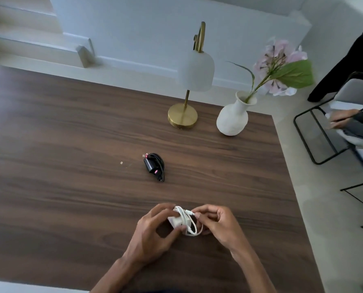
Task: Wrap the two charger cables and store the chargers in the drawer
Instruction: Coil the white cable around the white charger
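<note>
No brand, label or writing can be read on anything in view.

A dark wooden table (70, 144) fills most of the scene. Toward its far right side a brass lamp (183, 115) with a white shade is stood, and just right of it a white vase (232, 120) holding a pink flower (280, 60) with a green leaf. A black charger (154, 167), its cable already coiled around it, is laid near the middle of the table, well apart from the hands and on their far side. A small pale speck is seen on the wood to its left. Off the table to the right, a metal-framed chair (324, 132) is placed, with a dark garment draped over its back and part of a seated person visible. Nothing is set between the hands and the black charger.

At the near edge, a white charger (179, 220) is held just above the table between both hands. The left hand (153, 231) is curled around the charger body, thumb and fingers closed on it, the back of the hand turned up. The right hand (218, 223) is closed by thumb and fingertips on the plug end of the white cable (194, 228), whose loops are wound about the charger and hang out on its right side. Both forearms are extended from the near edge, angled inward.
</note>
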